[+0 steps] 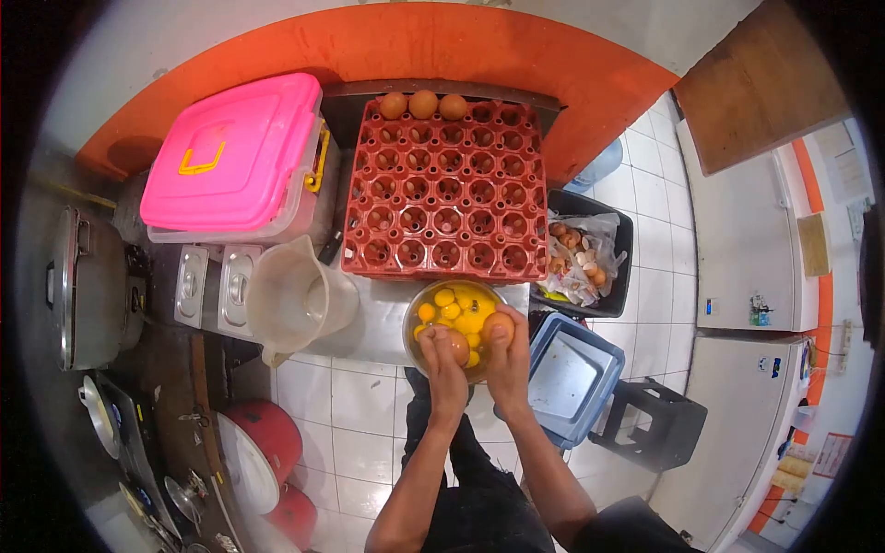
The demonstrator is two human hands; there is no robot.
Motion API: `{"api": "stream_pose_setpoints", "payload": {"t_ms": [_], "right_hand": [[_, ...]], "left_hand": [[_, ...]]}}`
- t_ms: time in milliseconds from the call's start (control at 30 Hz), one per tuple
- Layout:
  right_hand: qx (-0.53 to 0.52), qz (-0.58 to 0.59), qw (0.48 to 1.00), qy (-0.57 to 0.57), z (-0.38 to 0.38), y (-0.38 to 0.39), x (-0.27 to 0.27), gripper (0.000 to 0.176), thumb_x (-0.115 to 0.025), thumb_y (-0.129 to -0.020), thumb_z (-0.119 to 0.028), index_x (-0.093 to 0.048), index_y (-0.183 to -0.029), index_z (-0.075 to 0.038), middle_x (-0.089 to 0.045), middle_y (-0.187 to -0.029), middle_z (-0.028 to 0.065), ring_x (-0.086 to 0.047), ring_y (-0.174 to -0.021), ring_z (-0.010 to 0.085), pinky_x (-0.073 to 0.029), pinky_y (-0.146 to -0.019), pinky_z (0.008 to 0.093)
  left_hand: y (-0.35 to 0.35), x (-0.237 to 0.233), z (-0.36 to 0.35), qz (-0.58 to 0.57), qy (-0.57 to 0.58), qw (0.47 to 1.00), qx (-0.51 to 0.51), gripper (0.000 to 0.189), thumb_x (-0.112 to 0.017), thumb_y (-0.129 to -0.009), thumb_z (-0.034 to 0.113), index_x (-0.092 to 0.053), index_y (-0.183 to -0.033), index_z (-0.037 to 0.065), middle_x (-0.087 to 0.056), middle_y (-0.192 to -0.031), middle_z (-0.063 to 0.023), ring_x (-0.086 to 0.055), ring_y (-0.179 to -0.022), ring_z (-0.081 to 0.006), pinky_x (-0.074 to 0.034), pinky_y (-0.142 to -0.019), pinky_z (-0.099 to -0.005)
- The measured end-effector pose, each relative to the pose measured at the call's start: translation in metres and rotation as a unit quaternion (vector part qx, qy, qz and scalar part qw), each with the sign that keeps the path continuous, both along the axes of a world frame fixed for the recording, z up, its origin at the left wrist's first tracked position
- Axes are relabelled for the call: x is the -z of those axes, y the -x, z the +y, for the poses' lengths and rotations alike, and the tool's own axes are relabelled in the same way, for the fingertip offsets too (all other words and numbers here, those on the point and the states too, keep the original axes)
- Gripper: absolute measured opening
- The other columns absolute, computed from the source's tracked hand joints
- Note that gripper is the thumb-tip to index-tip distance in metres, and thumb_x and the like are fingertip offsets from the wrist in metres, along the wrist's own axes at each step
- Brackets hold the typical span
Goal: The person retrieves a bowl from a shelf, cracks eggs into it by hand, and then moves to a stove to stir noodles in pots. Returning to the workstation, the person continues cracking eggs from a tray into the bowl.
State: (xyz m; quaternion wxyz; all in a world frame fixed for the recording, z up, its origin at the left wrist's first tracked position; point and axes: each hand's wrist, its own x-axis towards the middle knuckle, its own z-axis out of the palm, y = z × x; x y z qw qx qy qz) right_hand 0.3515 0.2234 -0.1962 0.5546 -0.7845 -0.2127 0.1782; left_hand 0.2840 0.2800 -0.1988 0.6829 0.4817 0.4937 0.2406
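Note:
Both hands are over a round metal bowl that holds several yellow yolks in liquid egg. My left hand is closed around a brown egg at the bowl's near left side. In my right hand is another brown egg, gripped at the near right side. Whether either shell is cracked cannot be made out. Just beyond the bowl lies a red plastic egg tray, with three brown eggs in its far left row and its other visible cups without eggs.
A translucent pitcher stands left of the bowl, near metal containers and a pink-lidded box. At right are a black bin with eggshells, a blue-grey tub and a black crate.

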Motion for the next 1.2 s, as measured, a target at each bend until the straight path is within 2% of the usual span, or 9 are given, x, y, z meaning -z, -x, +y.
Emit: {"api": "stream_pose_setpoints", "payload": {"t_ms": [100, 500, 667, 800, 833, 867, 967, 1033, 1200], "right_hand": [[-0.025, 0.035, 0.999, 0.007, 0.000, 0.005, 0.006, 0.039, -0.049, -0.105, -0.030, -0.050, -0.129, 0.001, -0.058, -0.122, 0.0226, -0.058, -0.113, 0.0348, -0.044, -0.100, 0.0393], [0.025, 0.122, 0.992, 0.002, 0.001, 0.002, 0.006, 0.039, -0.045, -0.108, -0.032, -0.051, -0.131, -0.001, -0.057, -0.123, 0.0145, -0.055, -0.115, 0.0234, -0.042, -0.102, 0.0348], [-0.056, 0.043, 0.997, 0.007, -0.004, -0.003, 0.035, 0.035, -0.050, -0.107, -0.028, -0.052, -0.130, -0.002, -0.060, -0.106, 0.0107, -0.058, -0.088, 0.0137, -0.048, -0.077, 0.0268], [-0.044, 0.255, 0.964, 0.058, -0.013, -0.022, -0.003, 0.027, -0.056, -0.104, -0.023, -0.056, -0.120, -0.001, -0.064, -0.094, 0.0100, -0.064, -0.082, 0.0181, -0.053, -0.074, 0.0300], [-0.055, 0.237, 0.968, 0.062, -0.016, -0.020, 0.000, 0.024, -0.057, -0.103, -0.023, -0.058, -0.114, -0.002, -0.065, -0.085, 0.0061, -0.063, -0.072, 0.0131, -0.050, -0.061, 0.0247], [-0.089, 0.236, 0.964, 0.085, -0.019, -0.018, 0.003, 0.025, -0.058, -0.103, -0.024, -0.059, -0.115, -0.002, -0.065, -0.086, 0.0059, -0.063, -0.073, 0.0125, -0.050, -0.062, 0.0246], [-0.175, 0.262, 0.941, 0.126, -0.027, -0.018, 0.008, 0.030, -0.062, -0.101, -0.025, -0.060, -0.119, -0.001, -0.067, -0.089, 0.0064, -0.064, -0.076, 0.0123, -0.051, -0.064, 0.0255], [-0.211, 0.326, 0.915, 0.111, -0.029, -0.019, 0.008, 0.036, -0.066, -0.099, -0.025, -0.060, -0.125, -0.001, -0.069, -0.092, 0.0085, -0.066, -0.079, 0.0142, -0.053, -0.067, 0.0277], [-0.296, 0.179, 0.935, 0.077, -0.034, -0.025, 0.004, 0.044, -0.068, -0.094, -0.010, -0.058, -0.136, -0.002, -0.071, -0.096, 0.0057, -0.064, -0.081, 0.0099, -0.054, -0.073, 0.0260]], "left_hand": [[-0.002, 0.004, -0.003, 0.008, -0.046, 0.999, 0.009, 0.037, -0.035, -0.108, 0.037, -0.043, -0.121, 0.004, -0.048, -0.119, -0.0163, -0.048, -0.114, -0.0274, -0.037, -0.103, -0.0380], [0.004, 0.016, 0.006, 0.010, -0.056, 0.998, 0.002, 0.037, -0.037, -0.109, 0.039, -0.045, -0.121, 0.005, -0.047, -0.118, -0.0128, -0.045, -0.113, -0.0234, -0.035, -0.104, -0.0351], [0.011, 0.002, 0.017, 0.014, -0.005, 1.000, 0.010, 0.028, -0.043, -0.107, 0.030, -0.044, -0.121, 0.005, -0.052, -0.117, -0.0146, -0.054, -0.106, -0.0240, -0.046, -0.093, -0.0334], [0.044, 0.031, 0.032, -0.070, 0.050, 0.993, 0.076, 0.032, -0.051, -0.104, 0.022, -0.050, -0.130, 0.004, -0.057, -0.109, -0.0087, -0.059, -0.095, -0.0199, -0.051, -0.085, -0.0290], [0.050, 0.019, 0.035, -0.071, 0.076, 0.988, 0.115, 0.033, -0.054, -0.103, 0.021, -0.053, -0.131, 0.003, -0.059, -0.109, -0.0083, -0.061, -0.093, -0.0190, -0.052, -0.083, -0.0285], [0.054, 0.012, 0.036, -0.073, 0.101, 0.981, 0.152, 0.035, -0.057, -0.102, 0.019, -0.055, -0.132, 0.002, -0.061, -0.109, -0.0079, -0.063, -0.091, -0.0180, -0.054, -0.081, -0.0280], [0.057, 0.020, 0.027, -0.052, -0.191, 0.945, 0.261, 0.034, -0.070, -0.094, 0.013, -0.065, -0.126, 0.002, -0.066, -0.109, -0.0087, -0.063, -0.091, -0.0149, -0.055, -0.075, -0.0282], [0.061, 0.023, 0.026, -0.011, -0.163, 0.958, 0.237, 0.033, -0.075, -0.090, 0.010, -0.068, -0.120, 0.001, -0.068, -0.110, -0.0089, -0.064, -0.091, -0.0140, -0.055, -0.076, -0.0276], [0.064, 0.021, 0.030, 0.051, -0.063, 0.968, 0.239, 0.033, -0.076, -0.090, 0.011, -0.068, -0.120, 0.000, -0.071, -0.103, -0.0075, -0.066, -0.092, -0.0148, -0.054, -0.084, -0.0278]]}}
